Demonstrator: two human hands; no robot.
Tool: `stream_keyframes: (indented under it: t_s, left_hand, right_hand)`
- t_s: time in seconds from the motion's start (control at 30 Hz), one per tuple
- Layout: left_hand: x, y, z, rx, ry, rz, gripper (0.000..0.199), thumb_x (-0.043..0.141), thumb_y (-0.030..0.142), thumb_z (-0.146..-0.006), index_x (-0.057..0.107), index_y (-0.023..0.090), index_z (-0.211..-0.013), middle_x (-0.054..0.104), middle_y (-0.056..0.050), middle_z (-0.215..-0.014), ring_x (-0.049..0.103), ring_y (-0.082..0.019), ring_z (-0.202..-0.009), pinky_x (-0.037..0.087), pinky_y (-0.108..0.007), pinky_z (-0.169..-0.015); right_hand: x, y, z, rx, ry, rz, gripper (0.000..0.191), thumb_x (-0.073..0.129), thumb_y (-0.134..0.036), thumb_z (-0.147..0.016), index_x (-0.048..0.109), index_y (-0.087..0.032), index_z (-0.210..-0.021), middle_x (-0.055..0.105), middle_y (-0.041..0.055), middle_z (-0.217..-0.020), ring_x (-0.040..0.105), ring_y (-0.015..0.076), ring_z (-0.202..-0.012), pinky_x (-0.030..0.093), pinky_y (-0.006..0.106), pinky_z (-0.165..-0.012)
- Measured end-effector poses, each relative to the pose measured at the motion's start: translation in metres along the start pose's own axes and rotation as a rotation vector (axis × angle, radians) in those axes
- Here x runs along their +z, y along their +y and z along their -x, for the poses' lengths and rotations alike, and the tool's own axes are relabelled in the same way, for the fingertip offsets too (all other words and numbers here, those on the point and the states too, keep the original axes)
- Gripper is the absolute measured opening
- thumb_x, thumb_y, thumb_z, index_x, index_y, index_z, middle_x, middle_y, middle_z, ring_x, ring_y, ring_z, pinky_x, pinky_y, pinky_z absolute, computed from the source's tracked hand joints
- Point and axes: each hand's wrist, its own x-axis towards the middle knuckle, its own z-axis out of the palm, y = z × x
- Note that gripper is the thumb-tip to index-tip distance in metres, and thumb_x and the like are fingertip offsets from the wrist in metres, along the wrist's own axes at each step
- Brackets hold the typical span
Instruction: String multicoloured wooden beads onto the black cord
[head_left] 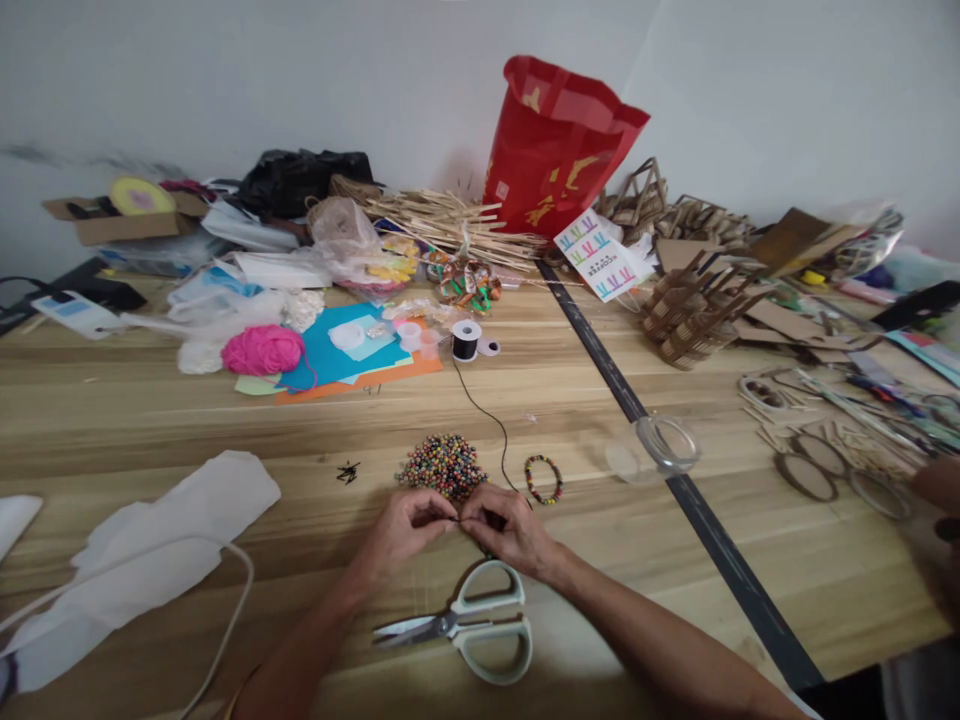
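Note:
My left hand (407,527) and my right hand (511,528) meet at the near side of a heap of multicoloured beads (444,464). Both are closed in a pinch, thumbs against fingers, on a thin black cord between the fingertips. A black cord (501,425) runs from a spool of black cord (465,342) down to my right hand. Just right of the beads lies a finished-looking beaded bracelet (544,480). Scissors with pale handles (491,628) rest below my hands, blades pointing left. Whether a bead sits on the held cord is too small to tell.
Short black cord pieces (348,472) lie left of the beads. A clear round container (667,443) stands to the right. Pink yarn (262,350), blue paper (319,345), a red bag (559,145) and small woven baskets (686,315) line the back. Another person's hand shows at the right edge.

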Motion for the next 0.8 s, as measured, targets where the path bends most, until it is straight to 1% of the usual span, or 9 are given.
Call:
stream_keyframes:
  t_s: [0.2, 0.33, 0.8]
  left_hand:
    - [0.0008, -0.0045, -0.0015, -0.005, 0.007, 0.016, 0.006, 0.063, 0.016, -0.064, 0.066, 0.014, -0.068, 0.067, -0.002, -0.065, 0.060, -0.015, -0.062, 0.047, -0.026, -0.062]
    - [0.0009, -0.0028, -0.0012, -0.014, 0.007, 0.017, 0.005, 0.063, 0.016, -0.064, 0.065, 0.014, -0.067, 0.067, -0.001, -0.064, 0.060, -0.015, -0.062, 0.048, -0.026, -0.062]
    - [0.0009, -0.0037, -0.0013, -0.018, 0.006, 0.055, 0.005, 0.064, 0.016, -0.064, 0.065, 0.013, -0.068, 0.066, -0.001, -0.064, 0.061, -0.015, -0.062, 0.048, -0.026, -0.063]
  right_hand:
    - [-0.0006, 0.0001, -0.0003, -0.001, 0.011, -0.004, 0.014, 0.059, -0.024, -0.085, 0.064, -0.016, -0.075, 0.061, 0.0032, -0.069, 0.055, 0.0135, -0.065, 0.042, 0.022, -0.060]
    - [-0.0015, -0.0017, -0.0008, 0.000, 0.001, -0.009, 0.016, 0.056, -0.026, -0.087, 0.063, -0.016, -0.076, 0.060, 0.0033, -0.071, 0.056, 0.0139, -0.068, 0.043, 0.023, -0.063]
    - [-0.0035, -0.0048, -0.0022, -0.011, 0.006, -0.021, 0.021, 0.054, -0.031, -0.089, 0.063, -0.016, -0.077, 0.060, 0.0042, -0.072, 0.055, 0.0143, -0.069, 0.042, 0.024, -0.063]
